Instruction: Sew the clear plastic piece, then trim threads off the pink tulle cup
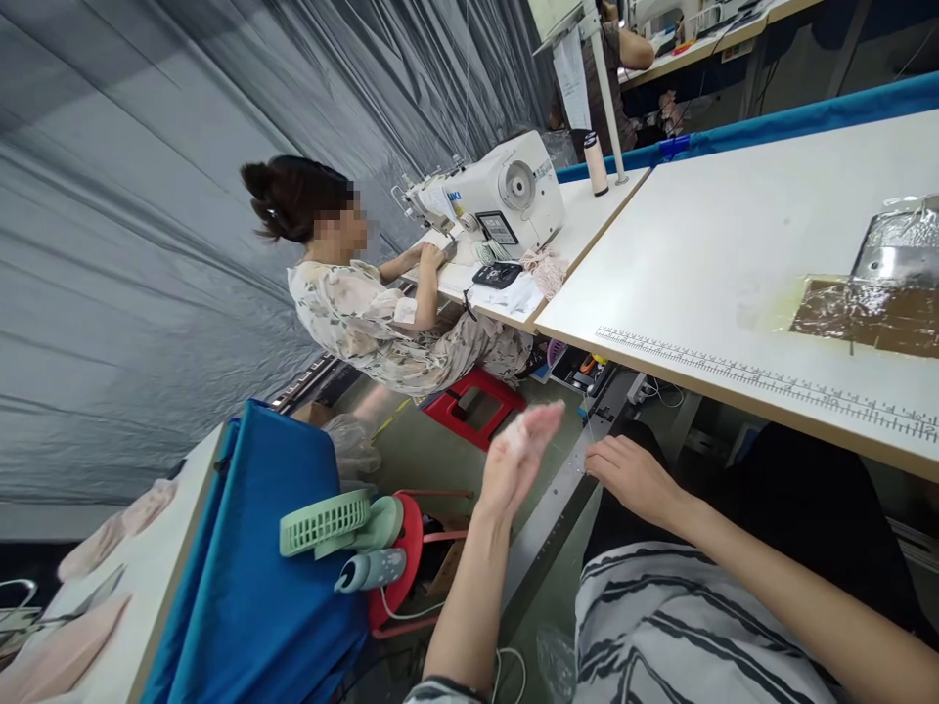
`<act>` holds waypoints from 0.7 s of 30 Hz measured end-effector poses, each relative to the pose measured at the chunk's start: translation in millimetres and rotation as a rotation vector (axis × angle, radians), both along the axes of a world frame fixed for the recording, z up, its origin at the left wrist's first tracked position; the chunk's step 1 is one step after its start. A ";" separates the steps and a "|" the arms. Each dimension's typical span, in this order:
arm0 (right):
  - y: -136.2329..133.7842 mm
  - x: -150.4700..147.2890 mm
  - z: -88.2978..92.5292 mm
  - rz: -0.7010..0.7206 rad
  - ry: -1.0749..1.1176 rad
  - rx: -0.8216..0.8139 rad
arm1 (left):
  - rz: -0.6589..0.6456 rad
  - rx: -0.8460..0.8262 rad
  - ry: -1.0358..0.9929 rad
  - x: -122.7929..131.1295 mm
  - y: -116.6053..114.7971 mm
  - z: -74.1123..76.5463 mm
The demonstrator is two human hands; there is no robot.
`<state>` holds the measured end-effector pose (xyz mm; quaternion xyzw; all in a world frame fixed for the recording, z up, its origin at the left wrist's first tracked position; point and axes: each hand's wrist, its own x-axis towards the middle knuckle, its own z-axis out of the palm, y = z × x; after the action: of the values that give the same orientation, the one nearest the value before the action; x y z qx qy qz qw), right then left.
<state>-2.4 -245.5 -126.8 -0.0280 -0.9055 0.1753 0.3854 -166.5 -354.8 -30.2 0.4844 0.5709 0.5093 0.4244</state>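
My left hand (517, 455) is raised over the floor gap, fingers stretched out together and pointing up to the right. A whitish patch shows on it, slightly blurred; I cannot tell what it is. My right hand (635, 479) is lower and to the right, above my lap, its fingers curled and pressed together at the tips. Whatever lies between them is too small to make out. A thin pale line, perhaps thread, runs just above those fingertips. Both hands are apart from each other and below the front edge of the white table (704, 244).
A co-worker (367, 293) sits at a white sewing machine (506, 196) ahead. A printed ruler (763, 376) runs along the table edge. Left are a red stool (469, 406), a green fan (327, 523), a bottle (374, 569) and blue cloth (271, 557).
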 end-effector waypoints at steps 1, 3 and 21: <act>0.0 0.1 0.5 -0.001 0.001 0.001 | 0.078 -0.071 0.137 -2.6 2.0 -0.5; 0.5 0.4 2.0 -0.008 0.005 -0.001 | -0.056 -0.335 0.352 -6.0 3.8 0.3; -3.9 3.6 1.9 0.028 -0.021 -0.024 | 0.056 0.011 -0.019 7.5 -4.9 13.9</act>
<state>1.2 -249.5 -124.9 -0.0219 -0.9077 0.1910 0.3729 -158.9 -359.7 -16.3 0.4658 0.5770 0.5288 0.4128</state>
